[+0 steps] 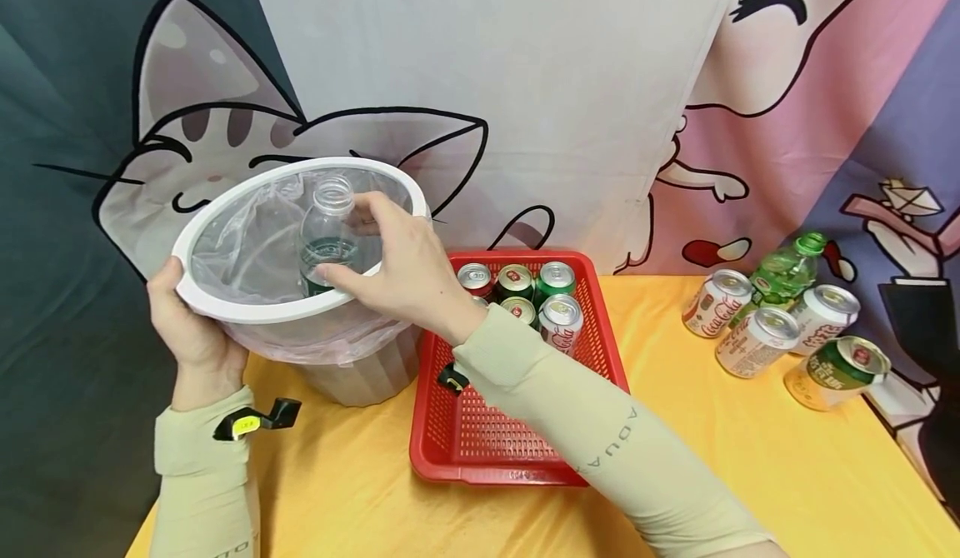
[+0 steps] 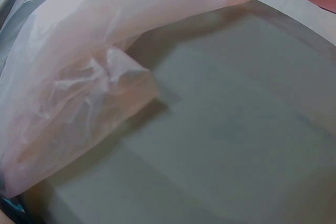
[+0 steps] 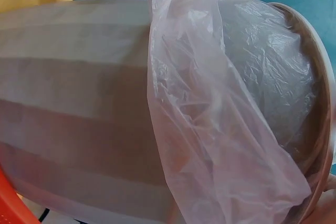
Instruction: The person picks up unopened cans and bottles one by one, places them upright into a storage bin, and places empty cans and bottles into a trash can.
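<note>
A white-rimmed trash bin (image 1: 358,381) with a clear plastic liner (image 1: 247,250) tilts toward me. My left hand (image 1: 191,325) grips its rim at the near left, thumb on top. My right hand (image 1: 408,262) reaches over the near right of the rim and holds a clear plastic bottle (image 1: 324,229) between thumb and fingers. The uncapped bottle stands upright in the bin's mouth, its lower end partly hidden by the rim. In the right wrist view, the pinkish liner edge (image 3: 210,114) folds over the outside of the bin.
A red basket (image 1: 611,350) with several drink cans (image 1: 516,279) stands right of the bin, partly under my right forearm. Farther right on the yellow cloth are more cans (image 1: 757,341) and a green plastic bottle (image 1: 787,271). A printed curtain (image 1: 525,125) hangs behind.
</note>
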